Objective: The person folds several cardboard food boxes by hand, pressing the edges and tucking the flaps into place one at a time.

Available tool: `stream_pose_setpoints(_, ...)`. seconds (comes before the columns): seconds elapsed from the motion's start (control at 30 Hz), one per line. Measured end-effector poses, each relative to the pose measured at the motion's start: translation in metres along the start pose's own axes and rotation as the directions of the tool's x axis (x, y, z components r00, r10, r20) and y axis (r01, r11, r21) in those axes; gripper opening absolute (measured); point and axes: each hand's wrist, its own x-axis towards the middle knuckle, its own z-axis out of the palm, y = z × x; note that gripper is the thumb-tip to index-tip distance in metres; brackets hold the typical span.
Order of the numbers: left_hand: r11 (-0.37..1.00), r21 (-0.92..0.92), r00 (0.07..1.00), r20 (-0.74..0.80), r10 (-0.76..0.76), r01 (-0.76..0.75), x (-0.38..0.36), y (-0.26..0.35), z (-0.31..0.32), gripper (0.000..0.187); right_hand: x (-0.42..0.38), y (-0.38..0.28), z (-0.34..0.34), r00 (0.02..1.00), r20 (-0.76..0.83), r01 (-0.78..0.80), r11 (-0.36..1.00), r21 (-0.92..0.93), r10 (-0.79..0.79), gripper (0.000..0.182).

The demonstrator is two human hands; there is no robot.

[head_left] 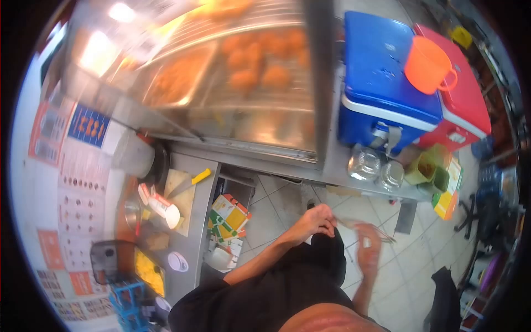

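My left hand (pixel 321 221) is closed in a pinch in front of my dark clothing. From its fingertips a thin, see-through strip, like a piece of clear plastic (pixel 347 222), stretches towards the right. Beside it my right hand (pixel 367 243) is raised with the fingers loosely extended, somewhat blurred. The far end of the clear plastic shows past the right fingers, with a thin reddish line along it. Tiled floor lies below both hands.
Ahead stands a heated display case (pixel 249 146) with fried food. Right of it are a blue cooler (pixel 381 72), a red cooler (pixel 464 94), an orange mug (pixel 425 66) and clear jars (pixel 365 163). On the left counter lie a yellow-handled knife (pixel 200 177) and a cutting board (pixel 185 207).
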Motion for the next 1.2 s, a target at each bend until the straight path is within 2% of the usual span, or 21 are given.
stream_pose_setpoints(0.03,0.999,-0.011,0.999,0.000,0.038,-0.038,-0.014,0.004,-0.008,0.025,0.020,-0.030,0.029,0.992,0.123,-0.010,0.990,-0.144,0.028,0.030)
stream_pose_setpoints(0.1,0.981,-0.095,0.952,-0.275,0.135,-0.167,-0.058,0.013,-0.028,0.021,0.030,-0.074,0.076,0.967,0.246,-0.006,0.972,-0.233,0.065,0.012)
stream_pose_setpoints(0.13,0.976,-0.108,0.949,-0.277,0.152,-0.188,-0.077,0.013,-0.037,0.021,0.030,-0.082,0.093,0.963,0.265,0.009,0.970,-0.244,0.058,0.012)
stream_pose_setpoints(0.23,0.951,-0.027,0.847,-0.463,0.260,-0.307,-0.136,0.011,-0.058,0.020,0.025,-0.091,0.135,0.899,0.438,0.090,0.980,-0.179,-0.002,0.020)
stream_pose_setpoints(0.3,0.891,0.069,0.737,-0.535,0.413,-0.449,-0.164,0.009,-0.067,0.026,0.023,-0.087,0.158,0.840,0.511,0.294,0.945,-0.142,-0.185,0.017)
stream_pose_setpoints(0.33,0.847,0.078,0.683,-0.555,0.475,-0.526,-0.173,0.014,-0.062,0.034,0.022,-0.091,0.168,0.845,0.505,0.289,0.946,-0.149,-0.178,0.017)
stream_pose_setpoints(0.37,0.852,0.073,0.691,-0.550,0.468,-0.519,-0.178,0.013,-0.065,0.034,0.020,-0.096,0.180,0.850,0.515,0.186,0.978,-0.099,-0.110,0.018)
stream_pose_setpoints(0.4,0.817,0.167,0.612,-0.584,0.533,-0.552,-0.182,0.012,-0.069,0.037,0.018,-0.100,0.189,0.848,0.529,0.082,0.996,-0.047,-0.045,0.019)
stream_pose_setpoints(0.47,0.745,0.386,0.460,-0.605,0.650,-0.545,-0.188,0.012,-0.080,0.046,0.019,-0.095,0.207,0.894,0.448,0.037,0.998,-0.041,-0.015,0.015)
stream_pose_setpoints(0.5,0.737,0.393,0.458,-0.596,0.660,-0.550,-0.189,0.017,-0.082,0.046,0.022,-0.094,0.217,0.928,0.372,-0.004,1.000,-0.025,0.013,0.011)
stream_pose_setpoints(0.53,0.691,0.492,0.379,-0.591,0.712,-0.530,-0.188,0.022,-0.083,0.045,0.028,-0.096,0.225,0.929,0.370,0.011,1.000,-0.018,-0.004,0.011)
stream_pose_setpoints(0.57,0.639,0.584,0.296,-0.579,0.760,-0.500,-0.184,0.028,-0.084,0.044,0.034,-0.099,0.232,0.925,0.350,-0.200,0.973,0.114,0.149,0.009)
stream_pose_setpoints(0.6,0.571,0.597,0.231,-0.550,0.803,-0.563,-0.177,0.034,-0.084,0.042,0.039,-0.102,0.238,0.883,0.358,-0.402,0.883,0.242,0.304,0.008)
stream_pose_setpoints(0.63,0.561,0.605,0.215,-0.549,0.808,-0.565,-0.171,0.042,-0.085,0.042,0.046,-0.104,0.245,0.882,0.370,-0.395,0.885,0.244,0.292,0.008)
stream_pose_setpoints(0.73,0.493,0.644,0.216,-0.462,0.860,-0.584,-0.164,0.064,-0.096,0.034,0.066,-0.104,0.261,0.915,0.337,-0.356,0.839,0.412,0.223,0.008)
stream_pose_setpoints(0.77,0.485,0.649,0.213,-0.454,0.865,-0.586,-0.163,0.073,-0.099,0.034,0.076,-0.099,0.266,0.953,0.285,-0.226,0.870,0.437,0.105,0.009)
stream_pose_setpoints(0.8,0.500,0.676,0.270,-0.423,0.865,-0.541,-0.162,0.082,-0.100,0.030,0.083,-0.097,0.269,0.974,0.227,-0.096,0.886,0.454,-0.011,0.010)
stream_pose_setpoints(0.83,0.509,0.702,0.326,-0.392,0.860,-0.498,-0.159,0.091,-0.100,0.027,0.092,-0.098,0.271,0.975,0.222,-0.087,0.885,0.457,-0.018,0.010)
stream_pose_setpoints(0.97,0.461,0.762,0.328,-0.338,0.882,-0.455,-0.143,0.118,-0.099,0.024,0.116,-0.096,0.277,0.969,0.224,-0.013,0.879,0.477,-0.108,0.009)
stream_pose_setpoints(1.07,0.460,0.715,0.340,-0.318,0.885,-0.527,-0.137,0.127,-0.108,0.026,0.126,-0.095,0.287,0.973,0.190,0.031,0.894,0.447,-0.129,0.008)
stream_pose_setpoints(1.2,0.570,0.595,0.422,-0.385,0.821,-0.567,-0.136,0.143,-0.113,0.029,0.139,-0.107,0.297,0.984,0.120,0.071,0.911,0.406,-0.130,0.007)
